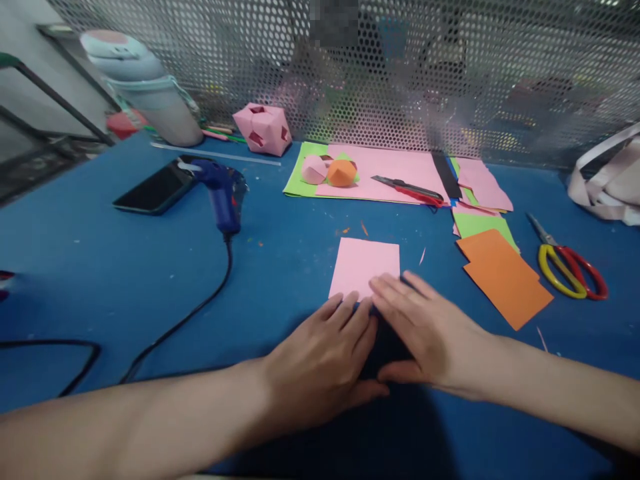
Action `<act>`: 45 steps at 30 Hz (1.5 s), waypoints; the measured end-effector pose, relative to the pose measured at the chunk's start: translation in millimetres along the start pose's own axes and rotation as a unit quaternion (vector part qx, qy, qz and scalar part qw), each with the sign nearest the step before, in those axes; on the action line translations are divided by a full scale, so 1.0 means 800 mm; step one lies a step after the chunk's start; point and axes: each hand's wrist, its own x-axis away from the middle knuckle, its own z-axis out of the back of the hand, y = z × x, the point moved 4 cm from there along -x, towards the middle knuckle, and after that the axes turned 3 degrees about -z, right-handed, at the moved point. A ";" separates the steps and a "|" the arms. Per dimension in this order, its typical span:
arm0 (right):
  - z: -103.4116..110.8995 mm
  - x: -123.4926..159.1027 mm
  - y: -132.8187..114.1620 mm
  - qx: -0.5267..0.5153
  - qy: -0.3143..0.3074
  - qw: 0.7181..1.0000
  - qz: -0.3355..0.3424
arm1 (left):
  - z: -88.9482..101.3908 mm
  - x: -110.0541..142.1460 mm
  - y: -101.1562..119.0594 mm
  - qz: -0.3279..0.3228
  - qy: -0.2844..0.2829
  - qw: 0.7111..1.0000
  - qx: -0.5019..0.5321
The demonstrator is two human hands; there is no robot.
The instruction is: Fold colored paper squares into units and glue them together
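A square of pink paper (pixel 364 265) lies flat on the blue table in front of me. My left hand (pixel 333 353) rests its fingertips along the near edge of the paper, fingers stretched out. Across the near right corner lie the straight fingers of my right hand (pixel 425 327), with its thumb apart. Neither hand grips anything. Tiny orange scraps (pixel 364 229) lie just beyond the paper.
At left are a blue glue gun (pixel 223 193) with its cord, a phone (pixel 157 187) and a bottle (pixel 150 90). A pink paper polyhedron (pixel 265 129), craft knife (pixel 410 189) and coloured sheets (pixel 390 160) lie behind. Orange paper (pixel 505 277) and scissors (pixel 565 267) are at right.
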 end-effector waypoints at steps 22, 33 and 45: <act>-0.014 -0.085 0.055 0.086 0.040 0.993 -0.069 | -0.044 -0.050 -0.086 0.056 0.011 0.994 -0.095; -0.001 -0.064 0.048 0.247 0.038 0.955 -0.160 | -0.023 -0.053 -0.092 0.173 -0.049 0.973 -0.141; -0.021 -0.075 0.045 0.052 -0.013 0.993 -0.106 | -0.037 -0.037 -0.094 0.086 -0.088 0.989 -0.081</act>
